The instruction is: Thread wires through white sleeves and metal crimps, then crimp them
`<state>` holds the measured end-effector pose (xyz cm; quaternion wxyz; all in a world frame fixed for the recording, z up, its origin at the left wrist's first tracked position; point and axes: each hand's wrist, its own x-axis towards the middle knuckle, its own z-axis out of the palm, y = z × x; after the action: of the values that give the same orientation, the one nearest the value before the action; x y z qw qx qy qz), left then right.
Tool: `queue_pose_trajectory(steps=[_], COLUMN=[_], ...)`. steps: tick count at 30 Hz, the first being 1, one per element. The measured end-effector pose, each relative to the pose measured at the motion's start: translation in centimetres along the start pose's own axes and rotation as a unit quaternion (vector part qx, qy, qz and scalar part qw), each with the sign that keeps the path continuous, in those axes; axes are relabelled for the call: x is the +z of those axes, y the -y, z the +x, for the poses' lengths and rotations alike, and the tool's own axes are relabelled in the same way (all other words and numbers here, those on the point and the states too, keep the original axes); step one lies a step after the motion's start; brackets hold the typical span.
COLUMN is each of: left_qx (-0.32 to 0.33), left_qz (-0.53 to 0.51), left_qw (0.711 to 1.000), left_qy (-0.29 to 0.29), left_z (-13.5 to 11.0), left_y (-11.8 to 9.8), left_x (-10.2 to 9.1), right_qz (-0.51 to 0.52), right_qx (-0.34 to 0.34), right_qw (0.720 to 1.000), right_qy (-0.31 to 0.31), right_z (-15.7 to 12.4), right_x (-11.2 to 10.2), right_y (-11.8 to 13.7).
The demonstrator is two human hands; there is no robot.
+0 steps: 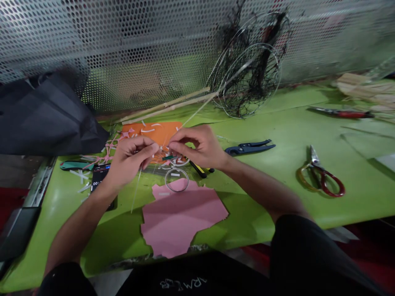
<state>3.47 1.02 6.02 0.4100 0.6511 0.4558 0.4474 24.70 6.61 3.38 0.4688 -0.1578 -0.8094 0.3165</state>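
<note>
My left hand (131,158) is closed in a pinch, thumb against fingertips, above the orange sheet (173,127). Close beside it, my right hand (197,148) pinches too, and both hold a thin pale strip (199,110). One length slants up and away to the right past my right hand. Another thin length (135,191) hangs below my left hand; whether the two are one piece is hidden. Under the hands lie a metal ring (177,190), pink paper (185,218) with torn-looking edges, and partly covered yellow-and-black handles (199,169).
Right of my hands lie dark blue pruners (249,147), scissors (319,176) and red-handled pliers (345,113). A green-handled cutter (75,165) and a phone (98,176) are at left. Behind stand wire hoops with black netting (251,78) against a perforated metal panel (138,49).
</note>
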Motion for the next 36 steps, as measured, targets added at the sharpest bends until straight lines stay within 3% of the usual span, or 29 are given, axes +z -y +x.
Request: queue_pose_trajectory(steps=[7,11,13,19,24,27,30,36], left_qx=[-0.014,-0.019,-0.021,-0.023,-0.057,-0.061,-0.073,-0.104], left_qz=[-0.033,-0.018,-0.014,0.021,0.022,0.02,0.025,0.005], left_qw=[0.999,0.999,0.999,0.998,0.995,0.993,0.992,0.991], left_qy=[0.003,-0.026,-0.04,-0.055,-0.081,-0.095,-0.103,-0.08], left_z=[0.5,0.6,0.5,0.1,0.3,0.9,1.2,1.2], left_y=[0.8,1.3,1.7,2.8,4.8,6.0,6.4,6.1], left_x=[0.0,-0.4,-0.8,-1.7,-2.0,-2.1,-2.0,-1.6], right_qz=[-0.015,-0.031,-0.096,-0.296,-0.453,-0.478,-0.465,-0.483], right_qx=[0.046,0.107,0.124,0.224,0.281,0.325,0.35,0.334], right_qw=[0.999,0.994,0.987,0.923,0.836,0.798,0.782,0.78], right_qy=[0.001,0.011,0.027,0.106,0.131,0.169,0.223,0.217], right_z=[0.1,-0.7,-2.0,-6.6,-7.4,-7.8,-8.6,-8.3], right_x=[-0.4,-1.6,-2.2,-1.6,-1.0,-1.7,-2.4,-2.6], right_y=[1.0,-0.8,-2.0,-3.2,-2.9,-3.2,-3.8,-5.2])
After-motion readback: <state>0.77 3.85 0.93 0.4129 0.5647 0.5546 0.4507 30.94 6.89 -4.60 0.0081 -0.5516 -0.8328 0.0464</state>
